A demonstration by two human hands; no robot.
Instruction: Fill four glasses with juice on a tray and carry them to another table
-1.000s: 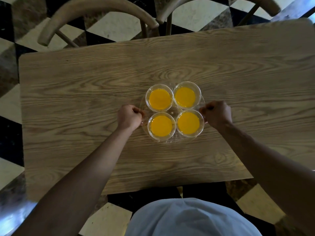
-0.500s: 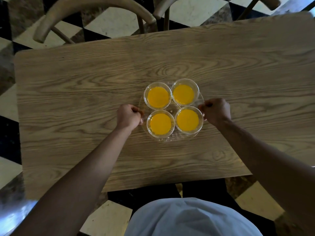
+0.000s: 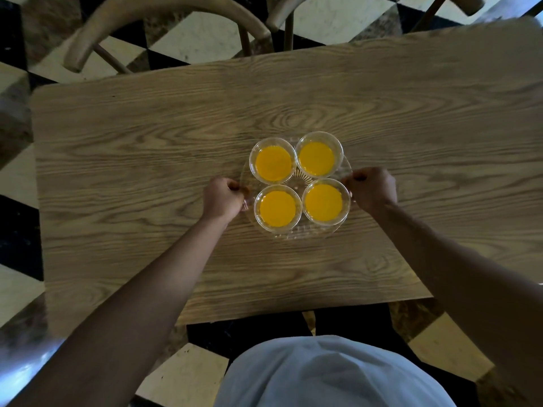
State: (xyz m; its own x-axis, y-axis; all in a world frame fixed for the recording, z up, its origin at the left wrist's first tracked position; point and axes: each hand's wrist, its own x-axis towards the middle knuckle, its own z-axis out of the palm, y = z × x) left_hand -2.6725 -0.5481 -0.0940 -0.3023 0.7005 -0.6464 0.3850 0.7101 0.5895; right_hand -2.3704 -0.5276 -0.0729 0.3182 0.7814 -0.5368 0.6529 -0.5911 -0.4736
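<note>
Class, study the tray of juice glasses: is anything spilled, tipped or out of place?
Nothing stands out. Four glasses stand upright on the clear tray, their juice level, and no spill shows on the table. The left hand and right hand grip opposite rims.

Four clear glasses (image 3: 296, 182) filled with orange juice (image 3: 274, 167) stand upright, two by two and touching, on a round clear patterned tray (image 3: 302, 232) near the bench (image 3: 147, 142) middle.

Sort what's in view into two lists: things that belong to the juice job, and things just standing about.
Job: four glasses of juice; clear tray; left hand and right hand gripping its edges; wooden table.
Standing about: two chairs; checkered floor.
</note>
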